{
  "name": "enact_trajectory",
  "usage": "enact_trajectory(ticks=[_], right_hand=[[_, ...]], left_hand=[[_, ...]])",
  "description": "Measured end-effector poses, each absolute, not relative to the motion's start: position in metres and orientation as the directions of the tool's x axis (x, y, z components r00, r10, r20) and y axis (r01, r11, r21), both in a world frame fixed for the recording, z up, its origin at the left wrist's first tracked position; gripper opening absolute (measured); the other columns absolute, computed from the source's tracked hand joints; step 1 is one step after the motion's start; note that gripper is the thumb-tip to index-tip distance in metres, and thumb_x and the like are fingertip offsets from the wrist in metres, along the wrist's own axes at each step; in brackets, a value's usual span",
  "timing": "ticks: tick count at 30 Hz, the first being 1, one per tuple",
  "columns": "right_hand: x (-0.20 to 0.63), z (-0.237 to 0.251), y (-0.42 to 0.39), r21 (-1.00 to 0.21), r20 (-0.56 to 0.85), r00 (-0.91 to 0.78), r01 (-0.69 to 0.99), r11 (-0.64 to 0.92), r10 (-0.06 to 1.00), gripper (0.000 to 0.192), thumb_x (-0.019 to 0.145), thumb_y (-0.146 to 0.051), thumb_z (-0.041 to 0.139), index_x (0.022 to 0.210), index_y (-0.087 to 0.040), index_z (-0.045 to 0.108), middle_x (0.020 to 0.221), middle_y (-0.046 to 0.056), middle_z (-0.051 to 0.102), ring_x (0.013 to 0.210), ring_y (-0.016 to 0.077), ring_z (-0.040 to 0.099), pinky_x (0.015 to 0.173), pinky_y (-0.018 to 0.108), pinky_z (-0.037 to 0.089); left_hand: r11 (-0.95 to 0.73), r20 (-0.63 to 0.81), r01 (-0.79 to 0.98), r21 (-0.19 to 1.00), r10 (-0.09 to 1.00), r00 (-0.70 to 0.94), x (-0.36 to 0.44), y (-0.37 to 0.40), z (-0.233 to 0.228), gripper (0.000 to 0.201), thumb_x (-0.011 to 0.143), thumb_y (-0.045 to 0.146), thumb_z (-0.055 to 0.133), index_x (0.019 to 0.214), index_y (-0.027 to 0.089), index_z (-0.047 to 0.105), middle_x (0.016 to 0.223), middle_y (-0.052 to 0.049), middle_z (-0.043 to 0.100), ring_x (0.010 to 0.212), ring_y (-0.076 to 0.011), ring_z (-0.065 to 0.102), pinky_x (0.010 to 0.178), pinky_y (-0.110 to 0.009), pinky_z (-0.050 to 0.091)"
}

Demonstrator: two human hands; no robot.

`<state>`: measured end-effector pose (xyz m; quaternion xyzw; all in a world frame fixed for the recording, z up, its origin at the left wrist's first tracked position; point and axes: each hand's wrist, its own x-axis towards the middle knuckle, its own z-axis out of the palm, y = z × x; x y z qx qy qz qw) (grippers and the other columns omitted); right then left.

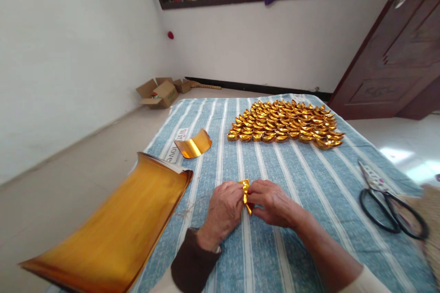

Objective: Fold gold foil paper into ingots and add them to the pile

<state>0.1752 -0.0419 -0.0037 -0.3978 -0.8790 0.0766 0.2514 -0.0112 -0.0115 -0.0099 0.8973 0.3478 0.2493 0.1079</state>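
Between my two hands, a narrow folded piece of shiny gold foil paper (246, 192) stands lengthwise over the striped cloth. My left hand (225, 208) grips its left side with curled fingers. From the right, my right hand (271, 201) pinches the same piece; its fingertips partly hide the folds. To the left lies a large stack of gold foil sheets (113, 224), curling at the ends. A single small curved gold sheet (195, 145) rests beyond that stack. Several rows of folded gold paper ingots (282, 121) sit at the far right of the table.
Black-handled scissors (385, 201) lie with blades apart near the right edge. The table wears a blue and white striped cloth (275, 256). Opened cardboard boxes (160, 93) stand on the floor past the far left corner. A dark red wooden door (385, 55) is at the right.
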Motion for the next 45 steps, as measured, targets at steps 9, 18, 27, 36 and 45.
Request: enact_trajectory(ticks=[9, 18, 27, 36, 45], right_hand=[[0.178, -0.008, -0.04, -0.402, 0.324, -0.53, 0.673, 0.621, 0.784, 0.009, 0.079, -0.017, 0.069, 0.088, -0.021, 0.067, 0.092, 0.004, 0.068, 0.089, 0.0205, 0.06, 0.078, 0.033, 0.047], [0.178, -0.014, -0.038, -0.424, 0.357, -0.505, 0.662, 0.618, 0.786, 0.002, 0.085, -0.021, 0.067, 0.085, -0.021, 0.069, 0.091, 0.004, 0.068, 0.089, 0.019, 0.061, 0.079, 0.033, 0.047], [0.171, -0.028, -0.032, -0.474, 0.458, -0.404, 0.642, 0.602, 0.792, 0.013, 0.091, -0.019, 0.056, 0.085, -0.021, 0.068, 0.102, 0.007, 0.065, 0.097, 0.0205, 0.059, 0.086, 0.037, 0.049], [0.163, -0.045, -0.032, -0.52, 0.497, -0.249, 0.681, 0.515, 0.831, 0.016, 0.089, -0.017, 0.054, 0.085, -0.02, 0.07, 0.117, 0.011, 0.064, 0.122, 0.0291, 0.051, 0.101, 0.054, 0.043], [0.16, -0.052, -0.031, -0.524, 0.48, -0.168, 0.732, 0.435, 0.861, 0.017, 0.088, -0.017, 0.055, 0.081, -0.02, 0.07, 0.116, 0.013, 0.064, 0.127, 0.032, 0.046, 0.101, 0.057, 0.041]], left_hand=[[-0.697, 0.332, 0.592, 0.405, 0.716, 0.614, -0.011, -0.01, -0.012, 0.011, 0.089, 0.022, 0.059, 0.096, 0.019, 0.067, 0.097, -0.005, 0.072, 0.096, -0.0238, 0.062, 0.087, -0.041, 0.049], [-0.662, 0.31, 0.583, 0.472, 0.743, 0.593, -0.012, -0.008, -0.01, 0.011, 0.088, 0.028, 0.062, 0.093, 0.019, 0.066, 0.095, -0.005, 0.071, 0.094, -0.0228, 0.062, 0.085, -0.038, 0.048], [-0.632, 0.299, 0.565, 0.53, 0.763, 0.573, -0.016, -0.005, -0.016, 0.037, 0.087, 0.028, 0.062, 0.123, 0.024, 0.059, 0.109, -0.006, 0.07, 0.101, -0.0238, 0.062, 0.088, -0.04, 0.048], [-0.615, 0.322, 0.534, 0.58, 0.776, 0.543, -0.018, -0.002, -0.019, 0.048, 0.081, 0.016, 0.063, 0.128, 0.023, 0.058, 0.11, -0.006, 0.071, 0.101, -0.0231, 0.064, 0.088, -0.04, 0.051], [-0.577, 0.29, 0.538, 0.615, 0.8, 0.526, -0.019, -0.003, -0.015, 0.051, 0.075, 0.008, 0.062, 0.124, 0.023, 0.06, 0.11, -0.006, 0.071, 0.103, -0.0236, 0.063, 0.089, -0.041, 0.051]])
